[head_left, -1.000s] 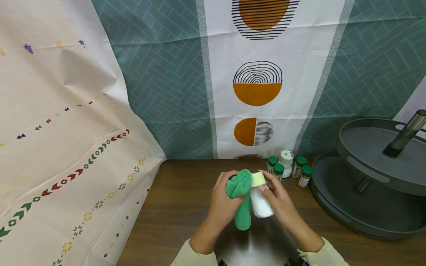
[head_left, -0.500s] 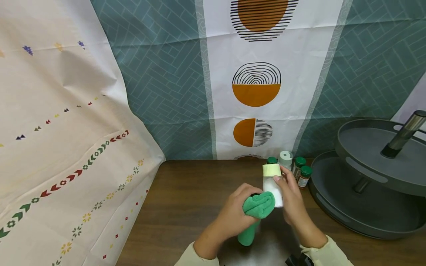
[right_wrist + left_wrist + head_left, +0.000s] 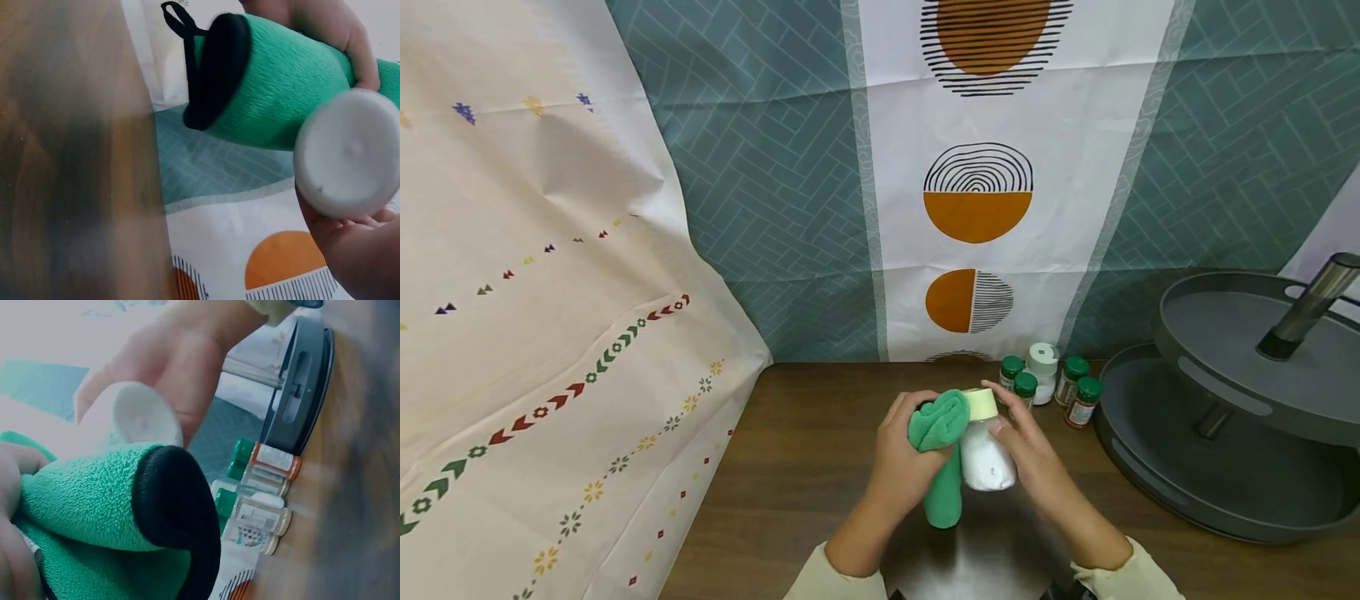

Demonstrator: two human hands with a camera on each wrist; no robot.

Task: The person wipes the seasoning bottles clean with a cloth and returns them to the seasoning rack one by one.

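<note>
My left hand (image 3: 898,467) grips a rolled green cloth (image 3: 938,421), a fuzzy towel whose black edging and hanging loop (image 3: 180,22) show in the right wrist view. Its lower end hangs down over the table. Right beside it, my right hand (image 3: 1033,471) holds a white bottle (image 3: 987,460) with a pale yellow cap (image 3: 981,404). The bottle is tilted, and its round white base (image 3: 350,153) faces the right wrist camera. In the head view the cloth's upper roll lies against the cap's left side.
Several small spice jars (image 3: 1083,402) with green lids and a white-capped jar (image 3: 1042,372) stand at the table's back edge. At the right is a dark two-tier round tray (image 3: 1210,492) with a metal post (image 3: 1318,293). Patterned cloth (image 3: 767,208) hangs behind the wooden table (image 3: 790,467).
Half a second ago the bottle was higher and farther right, with the cloth lower beside its base. Since then the bottle has come down and left, and the cloth up and left.
</note>
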